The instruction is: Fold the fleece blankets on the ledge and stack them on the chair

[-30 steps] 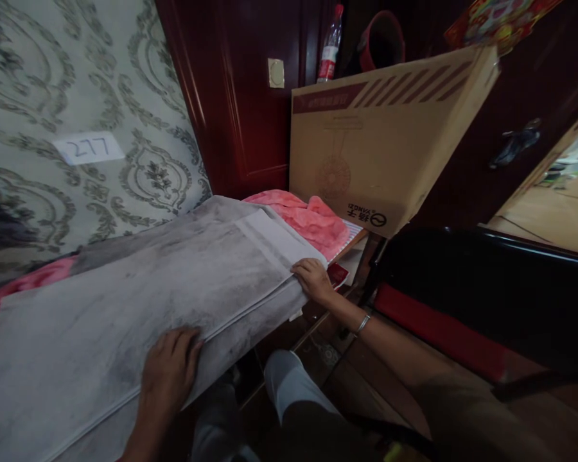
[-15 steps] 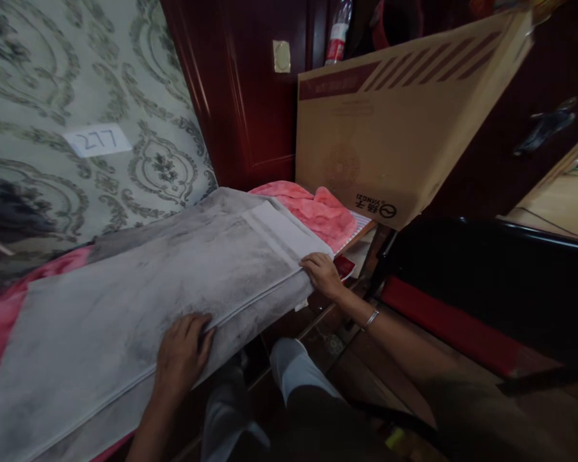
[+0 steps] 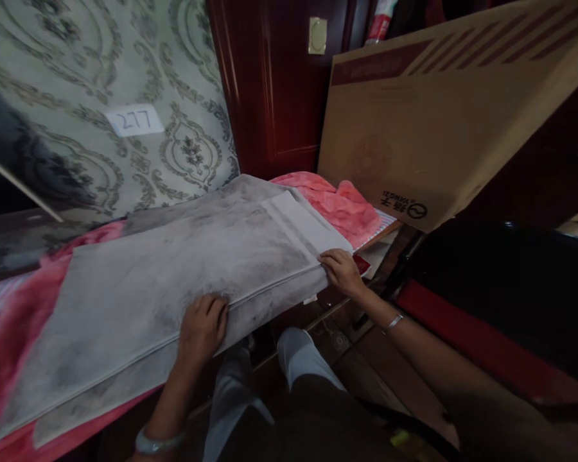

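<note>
A pair of pale grey, soft-napped trousers [image 3: 173, 276] appears to lie folded lengthwise, with a long seam along the side closest to me and a wide band at the right end. My left hand [image 3: 205, 324] is closed at the middle of this seam, its fingers bent together on the cloth and its thumb hidden. At the right front corner, by the band, my right hand [image 3: 341, 269] pinches the edge of the trousers. Beneath them, a pink plush blanket [image 3: 330, 202] shows at the back right, the left and the front.
A big cardboard box [image 3: 390, 128] leans against the dark red wooden panel [image 3: 279, 96] at the back right. A black chair [image 3: 501, 282] stands on the right. Patterned wallpaper [image 3: 192, 151] with a number card [image 3: 135, 120] covers the back left.
The view has shifted left, so the scene sits farther right in the picture and more pink blanket shows at left. Both hands stay at about the same places on the trousers.
</note>
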Demonstrator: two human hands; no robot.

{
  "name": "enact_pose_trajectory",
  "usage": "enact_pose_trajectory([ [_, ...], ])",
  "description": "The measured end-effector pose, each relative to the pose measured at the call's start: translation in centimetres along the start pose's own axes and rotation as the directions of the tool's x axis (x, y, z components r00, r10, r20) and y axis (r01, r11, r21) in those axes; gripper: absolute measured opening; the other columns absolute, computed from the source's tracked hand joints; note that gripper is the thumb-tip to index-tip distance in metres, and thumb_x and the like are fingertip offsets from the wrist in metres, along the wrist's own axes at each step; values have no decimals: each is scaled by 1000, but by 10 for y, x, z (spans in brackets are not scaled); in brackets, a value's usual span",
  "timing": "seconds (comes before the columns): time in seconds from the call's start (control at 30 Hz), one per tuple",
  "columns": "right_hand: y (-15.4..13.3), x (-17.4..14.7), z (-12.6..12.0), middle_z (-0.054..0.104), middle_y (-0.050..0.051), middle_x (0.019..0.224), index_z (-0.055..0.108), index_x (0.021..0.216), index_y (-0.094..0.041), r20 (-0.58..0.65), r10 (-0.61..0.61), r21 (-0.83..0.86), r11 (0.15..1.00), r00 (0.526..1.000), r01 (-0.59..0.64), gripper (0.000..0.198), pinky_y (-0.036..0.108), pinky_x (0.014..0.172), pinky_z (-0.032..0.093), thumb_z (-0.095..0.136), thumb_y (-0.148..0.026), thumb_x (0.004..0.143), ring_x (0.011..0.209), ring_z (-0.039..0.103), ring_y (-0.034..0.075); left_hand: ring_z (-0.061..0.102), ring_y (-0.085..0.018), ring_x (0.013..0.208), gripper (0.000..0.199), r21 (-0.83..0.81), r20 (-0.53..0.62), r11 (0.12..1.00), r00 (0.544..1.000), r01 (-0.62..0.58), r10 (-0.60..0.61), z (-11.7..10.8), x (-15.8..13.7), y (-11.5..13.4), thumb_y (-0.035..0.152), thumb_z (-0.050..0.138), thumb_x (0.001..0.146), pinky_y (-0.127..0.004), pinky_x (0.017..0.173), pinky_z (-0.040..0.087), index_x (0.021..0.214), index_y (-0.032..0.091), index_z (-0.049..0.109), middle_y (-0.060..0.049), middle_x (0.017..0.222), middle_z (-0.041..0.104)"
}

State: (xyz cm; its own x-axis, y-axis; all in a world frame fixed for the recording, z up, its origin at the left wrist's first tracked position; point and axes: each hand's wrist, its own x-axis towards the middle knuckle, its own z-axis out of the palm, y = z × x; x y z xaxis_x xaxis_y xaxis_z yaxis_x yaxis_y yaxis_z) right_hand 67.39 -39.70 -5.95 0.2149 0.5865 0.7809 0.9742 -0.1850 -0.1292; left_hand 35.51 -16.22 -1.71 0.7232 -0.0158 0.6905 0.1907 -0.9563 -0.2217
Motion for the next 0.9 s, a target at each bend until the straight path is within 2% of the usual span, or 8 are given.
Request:
enact_pose_trajectory([
  [0.07,-6,8,-5,70,9,98,71,99,-21,-4,14,27,1000,1000,-14,23,40,85,47,48,-27,100,95,61,23,58,-23,84,7,-11,-3,1000,1000,17,-17,-1,0,2,17,55,94,-34,75,48,94,17,62,-9,89,64],
  [0.17,-30,28,-5,68,10,99,70,99,-22,-8,27,76,997,1000,-26,22,42,87,47,51,-32,99,97,60,24,57,-22,83,9,-24,-1,999,999,43,-43,-1,-2,5,17,53,95,-33,74,47,92,18,61,-8,87,65],
  [0.27,-61,43,7,66,12,109,67,112,-20,46,-97,218,972,994,84,25,43,91,47,51,-34,99,104,57,25,57,-21,83,10,-35,-9,998,998,54,-54,-1,-4,6,18,52,96,-34,75,47,93,19,62,-8,88,66],
  [0.37,-79,40,23,64,11,105,66,111,-20,108,-194,318,936,975,151,23,42,87,48,49,-30,99,98,57,24,57,-21,82,12,-58,1,996,998,63,-63,0,-6,6,18,51,97,-34,74,47,93,19,62,-7,86,65],
  [0.53,-78,27,28,61,8,93,66,98,-22,104,-100,347,936,990,59,15,40,80,49,51,-25,95,90,56,24,55,-21,79,13,-76,28,995,997,72,-70,1,-6,8,17,49,97,-34,72,45,92,19,61,-6,83,62],
  [0.63,-96,38,25,61,8,90,66,95,-21,81,-86,301,952,993,58,16,40,80,47,51,-24,96,89,55,24,54,-21,82,12,-80,51,993,995,84,-81,0,-7,13,18,50,97,-34,73,45,92,19,60,-6,86,62],
  [0.8,-155,61,42,63,12,111,67,118,-20,127,-244,372,910,961,182,28,43,90,46,53,-25,94,103,55,28,52,-21,83,19,-30,162,992,980,124,-118,-2,-9,20,21,45,99,-35,73,43,89,17,61,-7,85,60],
  [0.9,-174,57,60,64,12,110,69,117,-22,199,-310,398,892,930,212,28,43,86,47,53,-27,95,99,55,27,52,-22,89,22,33,223,982,957,185,-188,-10,-15,19,22,43,100,-37,76,42,94,17,63,-9,92,62],
])
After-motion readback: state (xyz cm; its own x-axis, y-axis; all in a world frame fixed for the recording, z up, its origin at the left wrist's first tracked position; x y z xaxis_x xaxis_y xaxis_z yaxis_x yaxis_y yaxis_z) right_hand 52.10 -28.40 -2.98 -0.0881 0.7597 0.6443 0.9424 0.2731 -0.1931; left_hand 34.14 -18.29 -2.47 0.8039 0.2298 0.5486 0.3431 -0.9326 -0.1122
